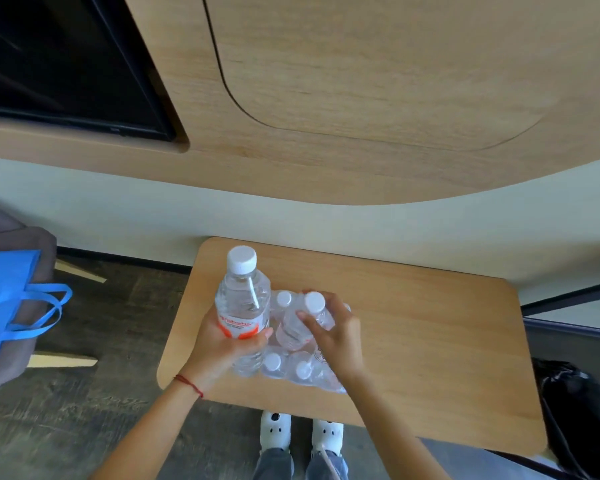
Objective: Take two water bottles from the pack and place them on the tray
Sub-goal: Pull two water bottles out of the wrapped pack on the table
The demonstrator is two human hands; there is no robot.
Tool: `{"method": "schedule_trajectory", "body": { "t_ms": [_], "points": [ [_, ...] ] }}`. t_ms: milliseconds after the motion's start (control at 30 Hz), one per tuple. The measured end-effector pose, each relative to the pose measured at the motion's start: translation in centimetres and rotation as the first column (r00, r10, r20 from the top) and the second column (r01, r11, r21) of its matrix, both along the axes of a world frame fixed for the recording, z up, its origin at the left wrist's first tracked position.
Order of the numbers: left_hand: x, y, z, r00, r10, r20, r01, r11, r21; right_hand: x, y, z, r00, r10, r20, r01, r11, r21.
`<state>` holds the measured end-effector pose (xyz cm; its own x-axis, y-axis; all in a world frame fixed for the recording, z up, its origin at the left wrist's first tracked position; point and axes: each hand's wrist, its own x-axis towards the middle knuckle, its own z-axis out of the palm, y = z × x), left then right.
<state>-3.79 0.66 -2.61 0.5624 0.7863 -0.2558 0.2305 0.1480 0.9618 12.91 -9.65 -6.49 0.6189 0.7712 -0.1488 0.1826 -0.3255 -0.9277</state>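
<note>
My left hand wrapped round a lifted water bottle, my right hand closed on a second bottle in the pack, wooden table beneath

One clear water bottle — white cap, orange-and-white label — is raised upright, left of the plastic-wrapped pack; a second bottle tilts half out of the pack, its white cap up — other caps show inside

1. Blue bag, at 9 o'clock: cut off by the left edge.
2. Black bag, at 4 o'clock: cut off at the right edge.
3. Pack: partly hidden beneath the right hand.
4. Bottle label: lettering too blurred to read.
</note>
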Motion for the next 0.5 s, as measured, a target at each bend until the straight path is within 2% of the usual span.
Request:
{"method": "schedule_trajectory", "body": {
  "t_ms": [100, 233, 500],
  "points": [
    [0.5, 0.1, 1.6, 0.999, -0.039, 0.013, 0.039, 0.999, 0.011, 1.7, -1.3, 5.9, 0.991, -0.074, -0.113, 0.09, 0.984, 0.151],
    [1.9, -0.2, 3.8, 0.99, -0.135, 0.049, 0.136, 0.991, -0.004, 2.5, -3.3, 12.7, 0.985, -0.162, -0.067, 0.175, 0.93, 0.322],
    [7.2, -3.9, 7.3, 0.936, -0.336, 0.107, 0.338, 0.941, -0.001, 2.9, -9.1, 17.0, 0.874, -0.486, 0.014, 0.453, 0.824, 0.34]
  ]
}}
